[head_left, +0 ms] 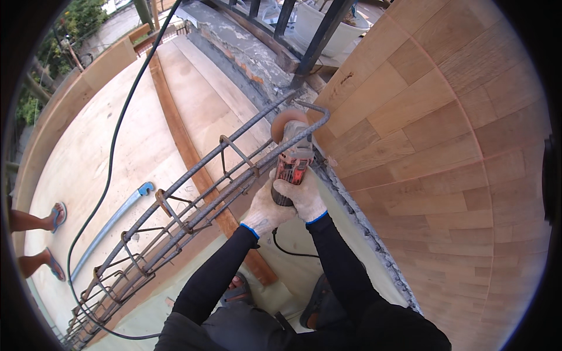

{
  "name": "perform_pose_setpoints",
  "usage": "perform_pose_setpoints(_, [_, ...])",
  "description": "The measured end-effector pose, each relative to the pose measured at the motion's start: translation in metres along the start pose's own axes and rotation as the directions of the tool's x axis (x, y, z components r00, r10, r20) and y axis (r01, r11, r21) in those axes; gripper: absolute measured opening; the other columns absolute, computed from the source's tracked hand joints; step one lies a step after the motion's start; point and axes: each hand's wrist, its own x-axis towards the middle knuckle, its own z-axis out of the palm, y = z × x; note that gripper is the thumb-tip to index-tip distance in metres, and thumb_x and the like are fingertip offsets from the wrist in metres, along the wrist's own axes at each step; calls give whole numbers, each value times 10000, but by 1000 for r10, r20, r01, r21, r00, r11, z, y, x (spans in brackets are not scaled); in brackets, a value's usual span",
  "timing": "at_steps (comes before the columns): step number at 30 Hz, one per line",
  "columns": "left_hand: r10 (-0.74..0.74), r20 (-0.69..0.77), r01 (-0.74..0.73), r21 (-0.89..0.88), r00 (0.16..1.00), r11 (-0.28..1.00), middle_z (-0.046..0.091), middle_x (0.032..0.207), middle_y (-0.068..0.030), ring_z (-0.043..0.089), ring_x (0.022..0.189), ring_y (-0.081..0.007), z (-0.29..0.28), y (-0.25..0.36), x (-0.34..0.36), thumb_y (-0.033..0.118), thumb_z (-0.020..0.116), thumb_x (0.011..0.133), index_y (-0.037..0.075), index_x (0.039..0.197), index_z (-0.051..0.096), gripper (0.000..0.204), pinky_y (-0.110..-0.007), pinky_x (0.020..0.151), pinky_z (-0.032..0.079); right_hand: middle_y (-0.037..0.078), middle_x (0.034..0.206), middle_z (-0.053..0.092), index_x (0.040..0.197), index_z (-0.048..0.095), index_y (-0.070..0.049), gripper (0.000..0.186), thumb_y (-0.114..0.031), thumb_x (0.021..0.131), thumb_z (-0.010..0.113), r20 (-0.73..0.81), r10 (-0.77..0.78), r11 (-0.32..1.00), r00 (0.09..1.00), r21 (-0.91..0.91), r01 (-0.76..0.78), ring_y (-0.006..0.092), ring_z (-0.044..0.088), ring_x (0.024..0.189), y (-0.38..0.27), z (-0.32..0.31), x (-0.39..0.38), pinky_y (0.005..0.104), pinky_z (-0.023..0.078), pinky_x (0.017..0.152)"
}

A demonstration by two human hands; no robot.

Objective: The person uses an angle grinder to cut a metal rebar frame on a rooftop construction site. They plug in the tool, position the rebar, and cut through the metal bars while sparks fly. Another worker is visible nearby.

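Note:
Both my hands, in pale work gloves with blue cuffs, are closed around an angle grinder (294, 162) with a red and dark body. My left hand (263, 206) wraps the rear of the body from the left. My right hand (305, 198) grips it from the right. At the grinder's far end, the round reddish-brown disc (283, 124) sits among the bars at the upper end of a steel rebar cage (175, 186). Whether the disc touches a bar, I cannot tell. The cage runs diagonally down to the lower left, with bent stirrups along it.
A wood-patterned surface (433, 193) rises on the right beside a rough concrete edge (366, 225). Pale plywood (105, 140) spreads left, crossed by a brown wooden strip (175, 126). A blue-grey pipe (111, 225) and a black cable (119, 126) lie there. Another person's sandalled foot (57, 216) shows far left.

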Motion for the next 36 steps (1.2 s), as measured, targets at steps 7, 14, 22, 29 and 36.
perform_pose_setpoints(7, [29,28,-26,-85,999,996,773,1306,-156,748,1182,-217,3,-1,0,214,947,737,-7,1533,554,915,-373,1053,598,54,1239,747,1410,661,-17,588,-106,876,889,9,2,1000,1000,2,-2,165,719,1114,-5,-2,-2,352,585,995])
perform_pose_setpoints(14, [57,43,-53,-74,997,996,769,1312,-156,746,1183,-217,1,0,-2,204,942,747,-18,1533,549,907,-374,1051,600,57,1223,758,1392,679,-21,552,-102,884,881,20,-26,999,999,-29,27,166,722,1112,-16,1,-6,351,589,993])
perform_pose_setpoints(22, [65,24,-63,-52,998,997,779,1283,-180,768,1155,-251,2,2,3,266,946,725,-6,1508,570,910,-388,1041,607,61,1242,769,1383,690,-18,557,-133,883,908,1,0,1000,1000,15,0,171,732,1134,-13,-3,-2,353,588,1010])
perform_pose_setpoints(29, [49,14,-49,-6,999,999,779,1292,-178,765,1175,-254,0,5,3,261,949,723,-1,1507,579,906,-388,1049,604,64,1244,772,1388,692,-21,593,-188,878,942,15,-4,1000,1000,-8,4,175,735,1135,-12,-5,0,360,586,1013])
perform_pose_setpoints(36, [59,13,-58,-46,998,997,774,1309,-164,755,1180,-236,1,9,2,247,953,727,-3,1522,567,919,-381,1054,601,63,1216,776,1379,697,-26,588,-204,876,944,15,-15,999,1000,-34,16,178,736,1120,-21,-2,1,357,583,1006])
